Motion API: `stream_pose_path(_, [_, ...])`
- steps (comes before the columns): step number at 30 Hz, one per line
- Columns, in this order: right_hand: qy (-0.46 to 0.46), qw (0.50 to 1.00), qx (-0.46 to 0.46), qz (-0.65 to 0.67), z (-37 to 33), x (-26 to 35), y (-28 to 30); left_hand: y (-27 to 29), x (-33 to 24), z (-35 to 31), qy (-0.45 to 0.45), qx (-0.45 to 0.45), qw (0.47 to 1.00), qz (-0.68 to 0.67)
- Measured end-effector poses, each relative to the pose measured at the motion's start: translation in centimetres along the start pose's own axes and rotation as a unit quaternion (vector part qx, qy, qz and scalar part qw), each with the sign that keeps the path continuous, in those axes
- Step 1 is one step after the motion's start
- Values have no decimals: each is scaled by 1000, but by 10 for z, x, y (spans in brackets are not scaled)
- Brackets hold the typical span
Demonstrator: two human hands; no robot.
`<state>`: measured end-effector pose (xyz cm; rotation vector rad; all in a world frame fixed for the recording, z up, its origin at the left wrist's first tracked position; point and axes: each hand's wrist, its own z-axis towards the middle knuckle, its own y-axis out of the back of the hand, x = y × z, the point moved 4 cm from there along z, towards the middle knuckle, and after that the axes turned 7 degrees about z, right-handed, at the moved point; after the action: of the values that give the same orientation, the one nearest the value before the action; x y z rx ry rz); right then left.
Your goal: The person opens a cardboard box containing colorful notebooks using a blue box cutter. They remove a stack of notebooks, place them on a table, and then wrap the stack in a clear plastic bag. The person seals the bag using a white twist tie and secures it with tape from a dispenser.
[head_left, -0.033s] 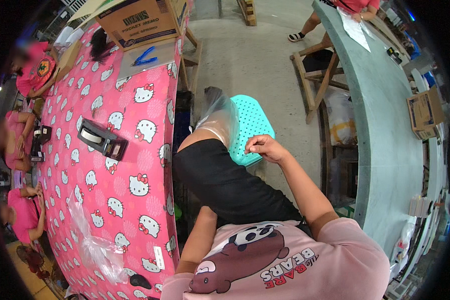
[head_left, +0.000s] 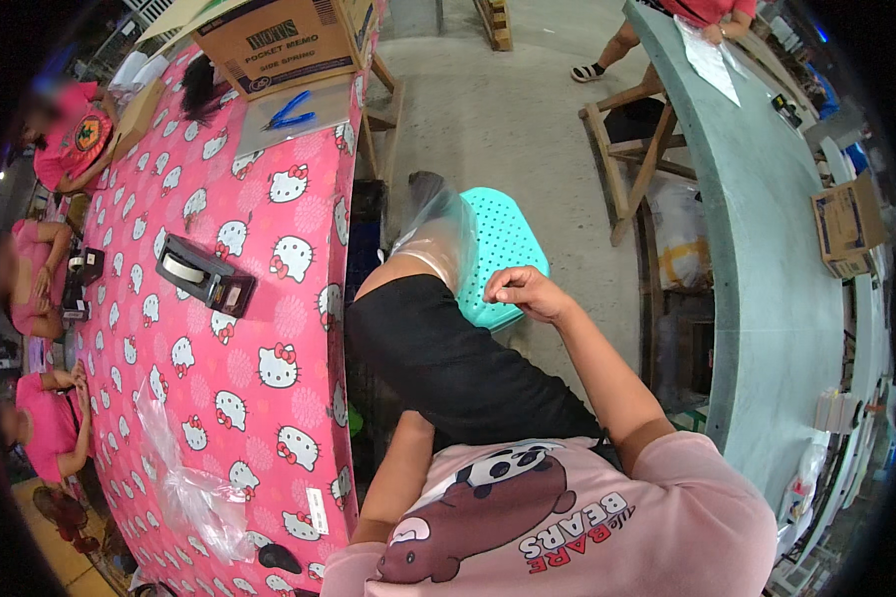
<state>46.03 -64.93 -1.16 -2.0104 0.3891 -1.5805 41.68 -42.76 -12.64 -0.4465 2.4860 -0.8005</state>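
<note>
My right hand (head_left: 530, 295) hovers over a turquoise plastic piece with small holes, perhaps a stool top (head_left: 508, 239). Its fingers are curled in, thumb against the index finger, and nothing shows in them. My left forearm (head_left: 396, 473) passes behind black shorts (head_left: 448, 348), which hide the left hand. Clear plastic (head_left: 436, 231) drapes over my bare lower leg beside the turquoise piece. On the pink patterned table (head_left: 269, 269) to the left sits a black tape dispenser (head_left: 205, 276) with a roll in it. Crumpled clear plastic (head_left: 194, 497) lies nearer to me.
A cardboard box (head_left: 279, 45) and blue-handled pliers (head_left: 291, 111) are at the table's far end. Several people in pink sit along its left side. To the right stands a grey-green table (head_left: 767, 318) on wooden legs. Another person's hand (head_left: 715, 33) holds papers at its far end.
</note>
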Motion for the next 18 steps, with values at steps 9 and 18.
stream_pose_path(9, [-6, 995, -18, -101, 17, -1, -9, 4, 22, -10, 10, -3, 1000, -5])
stream_pose_path(18, [71, 990, -34, -117, 38, -4, -20, 1, 43, -17, 23, 4, 1000, -12])
